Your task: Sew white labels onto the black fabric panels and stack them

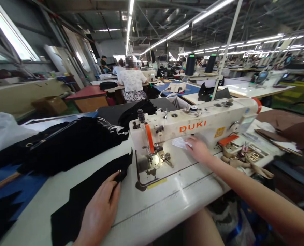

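Observation:
A white sewing machine (pixel 167 127) with orange lettering stands on the pale table in front of me. My left hand (pixel 102 201) is at the right edge of a flat black fabric piece (pixel 90 184), its thumb and fingers closed on that edge left of the needle plate (pixel 155 160). Under the machine's arm, my right hand (pixel 198 149) has its fingers on a crumpled white cloth or paper (pixel 180 142) and presses it against the machine bed. The palm side of both hands is hidden.
A large pile of black pieces (pixel 64 147) lies at the left, beside a translucent plastic bag (pixel 3 130). Beige straps and metal rings fill a small tray (pixel 255 155) at the right. Thread cones (pixel 190 65) stand behind the machine. A seated person (pixel 132 82) is farther back.

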`<state>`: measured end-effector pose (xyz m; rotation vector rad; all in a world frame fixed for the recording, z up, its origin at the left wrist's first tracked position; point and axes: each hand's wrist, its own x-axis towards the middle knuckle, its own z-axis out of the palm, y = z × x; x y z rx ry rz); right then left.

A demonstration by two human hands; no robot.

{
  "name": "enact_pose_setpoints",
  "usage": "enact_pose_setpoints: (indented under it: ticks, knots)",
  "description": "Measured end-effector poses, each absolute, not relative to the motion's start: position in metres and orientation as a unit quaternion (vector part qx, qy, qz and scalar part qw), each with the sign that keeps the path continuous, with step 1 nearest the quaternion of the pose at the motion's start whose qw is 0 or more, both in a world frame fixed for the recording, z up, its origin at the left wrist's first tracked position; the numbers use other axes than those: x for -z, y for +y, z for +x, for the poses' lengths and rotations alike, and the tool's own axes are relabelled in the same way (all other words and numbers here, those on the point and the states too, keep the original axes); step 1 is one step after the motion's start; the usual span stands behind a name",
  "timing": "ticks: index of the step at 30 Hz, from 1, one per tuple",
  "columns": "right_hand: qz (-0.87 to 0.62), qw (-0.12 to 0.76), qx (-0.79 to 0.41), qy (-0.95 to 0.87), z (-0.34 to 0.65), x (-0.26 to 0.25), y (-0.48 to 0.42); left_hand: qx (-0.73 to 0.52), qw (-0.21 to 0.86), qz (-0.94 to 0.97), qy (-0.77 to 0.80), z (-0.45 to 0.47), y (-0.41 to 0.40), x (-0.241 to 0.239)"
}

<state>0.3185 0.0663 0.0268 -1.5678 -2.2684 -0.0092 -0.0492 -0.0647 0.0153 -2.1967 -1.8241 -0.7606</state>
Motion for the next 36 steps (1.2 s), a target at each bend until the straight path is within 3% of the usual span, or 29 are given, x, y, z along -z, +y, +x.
enact_pose_setpoints:
  ticks: [5,13,36]
  knots:
    - [-0.567,0.118,0.009,-0.815,0.326,-0.027,0.077,0.163,0.063,-0.841,-0.512,-0.036,-0.059,-0.007]
    - [-0.6,0.105,0.023,-0.793,0.326,-0.024,0.071,0.143,0.058,-0.848,-0.506,-0.033,-0.066,-0.012]
    - [-0.549,0.293,0.031,-0.782,0.336,-0.007,0.081,0.17,0.057,-0.85,-0.496,-0.041,-0.073,-0.014]
